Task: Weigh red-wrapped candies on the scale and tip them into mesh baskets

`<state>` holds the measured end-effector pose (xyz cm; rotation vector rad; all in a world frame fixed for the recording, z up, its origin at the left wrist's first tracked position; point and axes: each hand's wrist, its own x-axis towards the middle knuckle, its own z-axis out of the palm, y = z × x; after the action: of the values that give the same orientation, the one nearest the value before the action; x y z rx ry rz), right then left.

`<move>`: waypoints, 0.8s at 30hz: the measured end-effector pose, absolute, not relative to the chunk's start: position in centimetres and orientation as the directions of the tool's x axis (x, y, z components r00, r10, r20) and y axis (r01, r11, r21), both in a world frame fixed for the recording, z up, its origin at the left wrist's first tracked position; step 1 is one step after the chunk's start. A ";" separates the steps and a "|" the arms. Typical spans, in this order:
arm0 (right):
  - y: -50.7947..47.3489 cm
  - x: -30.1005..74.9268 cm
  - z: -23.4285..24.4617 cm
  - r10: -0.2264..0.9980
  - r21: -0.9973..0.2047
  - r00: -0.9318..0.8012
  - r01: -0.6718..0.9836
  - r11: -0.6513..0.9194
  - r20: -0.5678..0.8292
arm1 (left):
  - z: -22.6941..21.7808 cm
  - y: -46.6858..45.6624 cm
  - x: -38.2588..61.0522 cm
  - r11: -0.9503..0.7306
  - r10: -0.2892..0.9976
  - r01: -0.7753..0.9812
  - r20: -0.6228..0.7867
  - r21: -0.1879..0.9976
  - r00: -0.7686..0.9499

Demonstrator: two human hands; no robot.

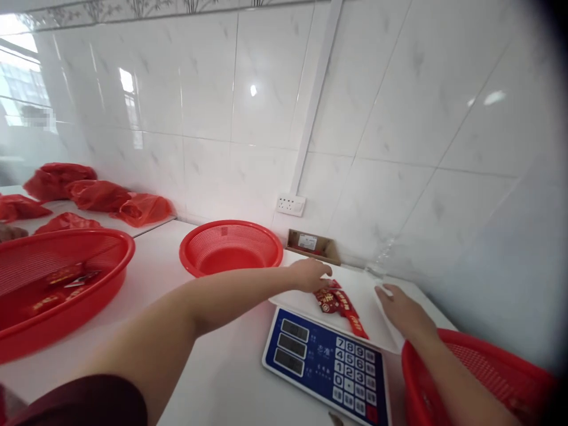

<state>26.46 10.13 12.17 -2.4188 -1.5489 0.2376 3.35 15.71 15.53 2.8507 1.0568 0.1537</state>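
Nearby, red baskets stand left [110,296], behind [231,258] and right [479,355] of the scale [319,349], with a carton [331,249] by the wall. The left forearm crosses the back basket's near rim. Red packets [328,302] lie on the pan [377,325], right under the left hand's [313,275] half-curled fingers; I cannot tell whether it grips them. The right hand [406,312] is partly curled by the pan's right edge, its hold unclear.

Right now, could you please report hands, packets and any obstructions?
Left hand at red packets on scale pan. Right hand at pan's right edge; both grips unclear. Red basket beneath right forearm.
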 end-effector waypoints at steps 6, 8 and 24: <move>9.9 26.3 12.2 0.897 -0.345 0.440 0.847 -0.405 0.027 | 14.7 16.4 8.1 -0.710 0.691 0.692 -0.063 0.127 0.720; 9.9 26.3 12.2 0.896 -0.344 0.443 0.847 -0.406 0.034 | 14.4 16.5 8.1 -0.703 0.698 0.699 -0.062 0.128 0.713; 10.0 26.2 12.5 0.880 -0.364 0.474 0.820 -0.441 0.001 | 17.9 21.7 -9.0 -0.422 0.906 0.906 0.031 0.036 0.421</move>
<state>26.25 9.95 12.45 -2.4110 -1.4403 0.2699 -9.00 21.69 17.91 2.6367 1.6815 0.0718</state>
